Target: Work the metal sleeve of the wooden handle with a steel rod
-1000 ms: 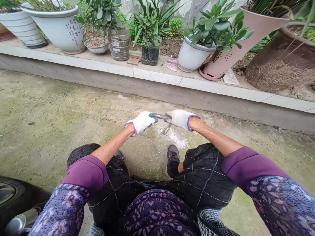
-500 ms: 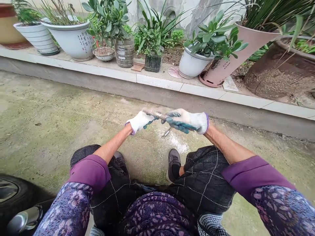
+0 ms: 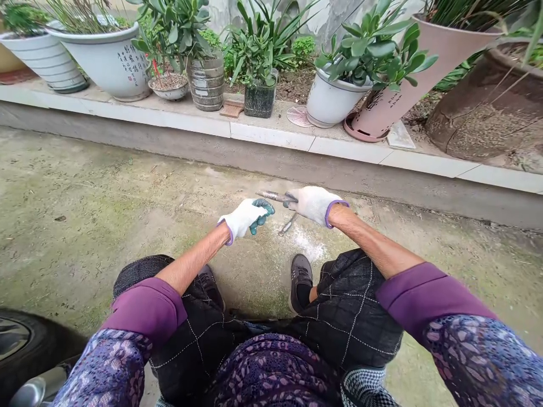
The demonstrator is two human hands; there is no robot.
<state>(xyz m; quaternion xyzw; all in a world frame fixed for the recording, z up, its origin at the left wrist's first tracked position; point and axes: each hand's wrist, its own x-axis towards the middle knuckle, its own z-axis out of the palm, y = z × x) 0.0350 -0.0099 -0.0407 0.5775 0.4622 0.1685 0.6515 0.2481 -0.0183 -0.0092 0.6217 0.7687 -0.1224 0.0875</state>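
My right hand, in a white knit glove with a dark green coated palm, is closed around one end of a short grey-brown metal rod. The rod points left, its surface looks rough, and its far end narrows. Just below and left of its tip is my left hand, gloved the same way. The left fingers are curled in, and anything between them is hidden. On the concrete beneath the right hand lies a second slim metal piece, beside a patch of white powder.
A low tiled ledge crosses ahead with potted plants on it, among them a white pot and a tall pink pot. My shoes flank the work spot. A vehicle wheel stands at lower left.
Both hands were close together at the rod, which was blurred by motion. Now they are apart, with the rod in my right hand and its back turned up.
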